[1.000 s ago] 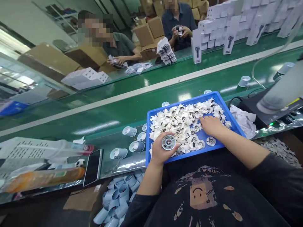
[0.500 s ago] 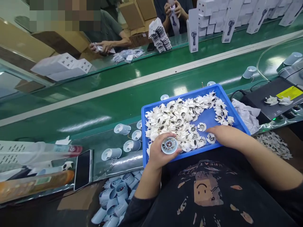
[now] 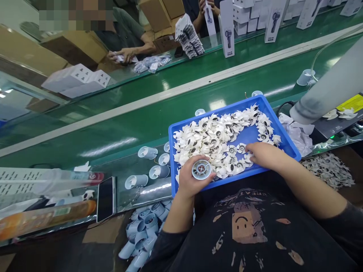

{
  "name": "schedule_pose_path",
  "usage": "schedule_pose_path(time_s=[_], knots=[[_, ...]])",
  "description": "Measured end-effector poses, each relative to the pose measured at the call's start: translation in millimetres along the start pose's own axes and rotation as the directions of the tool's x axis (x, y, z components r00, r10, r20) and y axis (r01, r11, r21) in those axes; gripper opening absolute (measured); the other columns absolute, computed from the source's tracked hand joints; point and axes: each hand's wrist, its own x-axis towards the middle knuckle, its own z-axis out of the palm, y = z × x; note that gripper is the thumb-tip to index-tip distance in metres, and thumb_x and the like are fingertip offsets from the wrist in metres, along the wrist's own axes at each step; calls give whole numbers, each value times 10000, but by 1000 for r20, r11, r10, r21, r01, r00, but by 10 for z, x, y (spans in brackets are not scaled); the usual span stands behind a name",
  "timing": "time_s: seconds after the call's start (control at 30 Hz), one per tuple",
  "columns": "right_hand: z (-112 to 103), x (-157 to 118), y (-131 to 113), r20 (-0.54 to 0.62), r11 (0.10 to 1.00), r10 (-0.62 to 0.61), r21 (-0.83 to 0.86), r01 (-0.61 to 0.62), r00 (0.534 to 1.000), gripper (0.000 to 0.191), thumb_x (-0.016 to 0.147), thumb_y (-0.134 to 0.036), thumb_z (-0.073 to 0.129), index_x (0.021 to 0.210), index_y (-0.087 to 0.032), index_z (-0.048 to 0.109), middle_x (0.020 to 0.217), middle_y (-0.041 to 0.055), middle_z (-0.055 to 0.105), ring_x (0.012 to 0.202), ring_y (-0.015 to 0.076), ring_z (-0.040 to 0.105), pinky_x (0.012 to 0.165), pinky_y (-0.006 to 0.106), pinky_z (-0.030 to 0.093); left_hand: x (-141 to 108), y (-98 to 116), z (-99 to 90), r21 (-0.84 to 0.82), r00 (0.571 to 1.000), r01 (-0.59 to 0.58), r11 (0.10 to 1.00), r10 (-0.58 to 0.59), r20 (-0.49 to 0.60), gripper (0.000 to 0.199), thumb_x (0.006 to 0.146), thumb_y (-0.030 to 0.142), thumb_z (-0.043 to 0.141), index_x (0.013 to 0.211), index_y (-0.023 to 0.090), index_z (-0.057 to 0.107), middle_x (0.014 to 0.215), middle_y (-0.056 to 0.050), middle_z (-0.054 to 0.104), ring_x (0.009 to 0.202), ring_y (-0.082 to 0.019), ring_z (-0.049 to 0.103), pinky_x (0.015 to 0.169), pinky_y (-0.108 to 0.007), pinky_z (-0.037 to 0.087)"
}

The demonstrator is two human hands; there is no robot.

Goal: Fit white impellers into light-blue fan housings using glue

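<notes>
My left hand (image 3: 188, 177) is wrapped round a light-blue fan housing (image 3: 201, 169), its open end facing up with a round motor and spokes inside. It is held over the near left edge of a blue tray (image 3: 249, 140). White fan blades (image 3: 198, 139) with dark hubs are heaped in the tray's left and back; several lie singly near the front. My right hand (image 3: 265, 155) reaches into the front right part of the tray. Its fingers are bent together at a white fan blade (image 3: 248, 159), partly hidden by the fingertips.
Light-blue housings (image 3: 136, 181) lie left of the tray, with more piled below (image 3: 144, 230). A phone (image 3: 106, 199) and bottle (image 3: 56, 217) are further left. A large pale cylinder (image 3: 331, 81) juts in at right above a black box (image 3: 331, 128). Two people work across the green belt (image 3: 127, 128).
My right hand's fingers have drawn in from pointing to closing at a fan blade. The loose blades near it have shifted. A large pale cylinder has come into view at the right.
</notes>
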Motion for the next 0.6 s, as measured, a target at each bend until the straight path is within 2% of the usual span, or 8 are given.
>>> schedule_pose_path(time_s=[0.13, 0.3, 0.4, 0.5, 0.6], knots=[[-14, -19, -79, 11, 1000, 17, -16, -16, 1000, 363, 821, -132, 567, 1166, -202, 655, 1060, 119, 667, 989, 300, 644, 789, 359, 503, -6, 6, 9, 15, 1000, 22, 1000, -22, -14, 450, 741, 457, 769, 1060, 206, 578, 963, -62, 734, 900, -225, 712, 817, -372, 579], [-29, -48, -111, 48, 999, 20, -49, -18, 999, 478, 795, -107, 585, 1250, -247, 624, 1043, 122, 657, 961, 331, 646, 764, 399, 498, 3, -47, 68, -56, 974, -53, 997, 39, -223, 517, 744, 451, 788, 1119, 223, 515, 948, -32, 684, 867, -196, 704, 780, -340, 568], [-49, -58, -105, 22, 999, 36, -42, -35, 999, 341, 805, -135, 574, 1128, -185, 672, 1008, 144, 650, 920, 326, 643, 745, 397, 492, 9, -55, 90, -151, 956, -112, 982, 65, -286, 585, 732, 382, 814, 1175, 246, 457, 988, -28, 664, 904, -192, 698, 821, -355, 564], [-93, -94, -94, -23, 999, 28, 21, -27, 999, 249, 832, -176, 567, 1054, -159, 679, 1058, 132, 645, 914, 265, 639, 769, 349, 499, 4, 48, 78, -151, 977, -82, 985, 50, -209, 539, 730, 319, 816, 1151, 246, 488, 1036, -52, 674, 987, -218, 687, 878, -393, 556], [-128, -150, -108, -58, 993, -34, 113, 40, 998, 278, 892, -212, 528, 1140, -181, 649, 1088, 71, 643, 838, 146, 636, 761, 244, 507, 4, 234, 71, -56, 998, -56, 997, 55, -22, 505, 736, 343, 801, 1162, 231, 555, 1163, -106, 676, 1111, -273, 652, 944, -448, 532]])
